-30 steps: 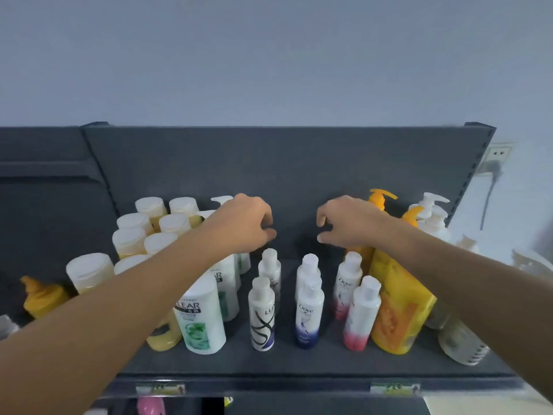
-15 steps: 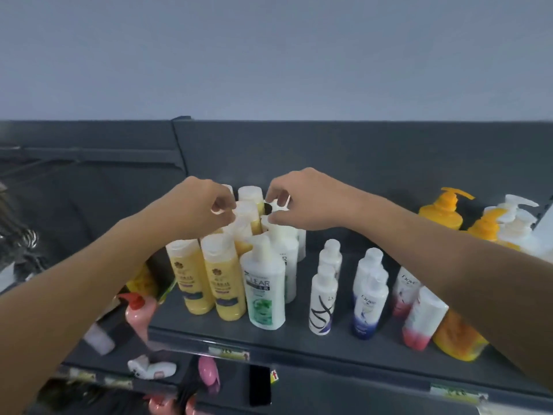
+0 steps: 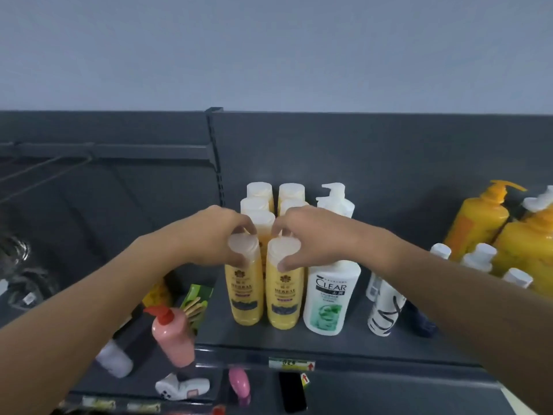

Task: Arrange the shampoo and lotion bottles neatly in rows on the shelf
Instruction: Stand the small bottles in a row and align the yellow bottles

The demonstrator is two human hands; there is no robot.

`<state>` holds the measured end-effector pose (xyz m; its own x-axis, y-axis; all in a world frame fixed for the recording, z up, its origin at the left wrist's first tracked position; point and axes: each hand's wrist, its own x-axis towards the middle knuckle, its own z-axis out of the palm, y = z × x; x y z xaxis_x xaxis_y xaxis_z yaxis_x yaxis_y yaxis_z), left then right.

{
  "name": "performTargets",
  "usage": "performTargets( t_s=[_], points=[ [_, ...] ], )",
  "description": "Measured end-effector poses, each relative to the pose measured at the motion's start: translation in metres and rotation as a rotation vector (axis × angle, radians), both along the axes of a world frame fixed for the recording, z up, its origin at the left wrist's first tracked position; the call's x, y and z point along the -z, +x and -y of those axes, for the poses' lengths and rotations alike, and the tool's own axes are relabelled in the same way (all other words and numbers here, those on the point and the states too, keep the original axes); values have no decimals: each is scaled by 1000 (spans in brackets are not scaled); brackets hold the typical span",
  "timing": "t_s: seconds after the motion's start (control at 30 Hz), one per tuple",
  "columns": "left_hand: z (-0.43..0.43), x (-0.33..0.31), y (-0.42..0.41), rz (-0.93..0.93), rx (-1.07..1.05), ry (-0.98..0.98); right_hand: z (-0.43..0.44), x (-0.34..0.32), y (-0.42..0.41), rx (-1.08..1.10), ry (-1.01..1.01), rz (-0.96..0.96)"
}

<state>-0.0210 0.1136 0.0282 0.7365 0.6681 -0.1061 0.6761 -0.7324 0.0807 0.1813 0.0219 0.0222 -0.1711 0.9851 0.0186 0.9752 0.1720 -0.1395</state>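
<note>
Two rows of yellow Herbal bottles with white caps stand on the dark shelf (image 3: 344, 342). My left hand (image 3: 215, 235) grips the cap of the front left Herbal bottle (image 3: 244, 292). My right hand (image 3: 311, 235) grips the cap of the front right Herbal bottle (image 3: 282, 298). More Herbal bottles (image 3: 259, 191) stand in line behind them. A white Clear bottle (image 3: 329, 298) stands just right of the pair, with a white pump bottle (image 3: 335, 199) behind it.
Small white bottles (image 3: 386, 310) and large orange pump bottles (image 3: 478, 220) stand to the right, partly behind my right forearm. On a lower shelf at left lie a pink pump bottle (image 3: 172, 336), a green pack (image 3: 197, 298) and other items. The shelf's back panel (image 3: 389, 163) rises behind.
My view has shifted left and closer. Both hands came down from the rear caps onto the caps of the two front Herbal bottles and closed on them.
</note>
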Motion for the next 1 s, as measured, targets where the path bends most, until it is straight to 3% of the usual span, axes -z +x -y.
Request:
performTargets(
  t_s=[0.6,1.0],
  points=[
    [-16,14,14,92,102,-59,2,13,10,50,-40,87],
    [-15,12,10,37,142,-77,4,16,4,31,39,-52]
  ],
)
